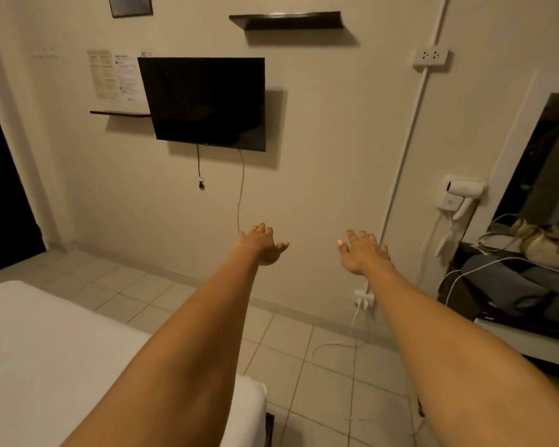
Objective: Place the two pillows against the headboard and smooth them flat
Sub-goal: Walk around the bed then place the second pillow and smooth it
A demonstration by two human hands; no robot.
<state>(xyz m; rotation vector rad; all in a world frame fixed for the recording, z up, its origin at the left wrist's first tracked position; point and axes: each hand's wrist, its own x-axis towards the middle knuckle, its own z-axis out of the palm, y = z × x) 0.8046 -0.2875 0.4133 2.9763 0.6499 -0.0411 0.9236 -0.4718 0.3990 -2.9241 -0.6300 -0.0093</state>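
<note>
Both my arms stretch straight out in front of me over the tiled floor, toward the wall. My left hand (261, 243) is open, fingers spread, holding nothing. My right hand (362, 251) is open too, palm down and empty. A corner of the bed with its white sheet (46, 356) fills the lower left, under my left forearm. No pillow and no headboard are in view.
A black TV (204, 101) hangs on the wall ahead with cables dangling below it. At the right stands a dark table (465, 304) piled with folded clothes, a bag and a mirror, beside a wall-mounted hair dryer (463, 191). A white cable (333, 345) trails across the floor tiles.
</note>
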